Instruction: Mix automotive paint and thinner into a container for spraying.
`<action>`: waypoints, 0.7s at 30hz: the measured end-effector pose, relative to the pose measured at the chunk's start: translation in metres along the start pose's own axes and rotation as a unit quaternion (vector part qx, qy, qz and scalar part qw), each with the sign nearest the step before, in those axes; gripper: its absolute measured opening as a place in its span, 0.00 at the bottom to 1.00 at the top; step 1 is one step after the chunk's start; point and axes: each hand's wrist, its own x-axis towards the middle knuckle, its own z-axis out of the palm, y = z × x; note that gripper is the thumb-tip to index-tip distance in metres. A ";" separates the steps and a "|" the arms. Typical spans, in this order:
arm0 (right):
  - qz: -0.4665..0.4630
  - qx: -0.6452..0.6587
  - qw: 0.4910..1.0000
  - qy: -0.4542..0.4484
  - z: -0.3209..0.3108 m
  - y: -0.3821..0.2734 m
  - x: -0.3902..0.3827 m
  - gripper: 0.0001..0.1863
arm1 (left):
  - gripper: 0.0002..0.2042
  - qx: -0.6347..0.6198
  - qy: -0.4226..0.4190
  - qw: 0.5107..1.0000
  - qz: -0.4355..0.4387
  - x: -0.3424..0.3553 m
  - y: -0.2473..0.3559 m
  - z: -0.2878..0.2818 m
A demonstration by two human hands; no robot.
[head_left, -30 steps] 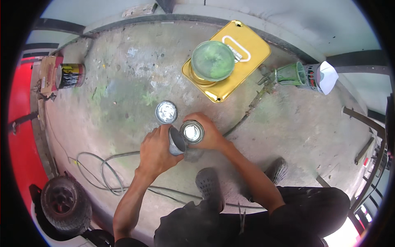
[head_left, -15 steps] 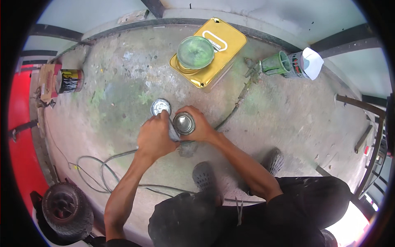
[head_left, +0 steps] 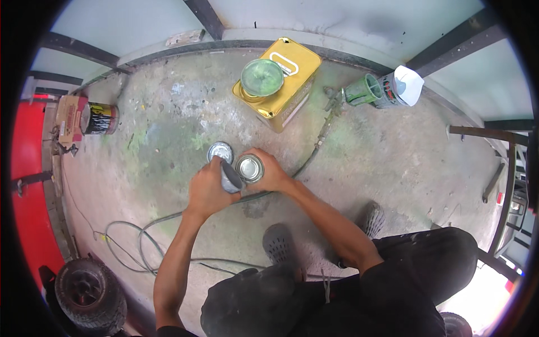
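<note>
In front of me, my left hand point(head_left: 208, 190) is wrapped round a small grey cup point(head_left: 231, 178), which is tilted so that its mouth partly shows. My right hand point(head_left: 272, 170) grips a round metal can point(head_left: 250, 168) with a shiny silver top, just right of the cup. Whether cup and can touch I cannot tell. A second round tin point(head_left: 219, 152) with a silvery top stands on the floor beyond my left fingers, partly covered by them.
Ahead stands a gold square tin point(head_left: 303, 62) bearing a green-stained round lid or dish point(head_left: 262, 77). To the right are a green-coated cup point(head_left: 362, 90) and a paper-topped can point(head_left: 394, 90). A hose point(head_left: 168, 216) crosses the floor; a paint can point(head_left: 101, 118) and a wheel point(head_left: 87, 289) are left.
My left hand has turned the grey cup, so more of its opening faces up. The can stays in my right hand. The whole view has shifted slightly.
</note>
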 end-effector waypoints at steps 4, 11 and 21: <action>0.020 0.013 0.999 -0.022 -0.003 -0.002 0.008 0.38 | 0.37 0.209 -0.014 0.974 0.092 0.014 0.014 -0.008; -0.001 0.028 1.000 -0.006 0.020 0.037 0.001 0.50 | 0.43 0.065 -0.050 0.997 -0.004 0.011 -0.037 -0.005; 0.056 0.009 0.997 -0.043 0.008 0.005 0.003 0.40 | 0.41 -0.348 -0.028 0.937 -0.018 -0.014 -0.078 0.025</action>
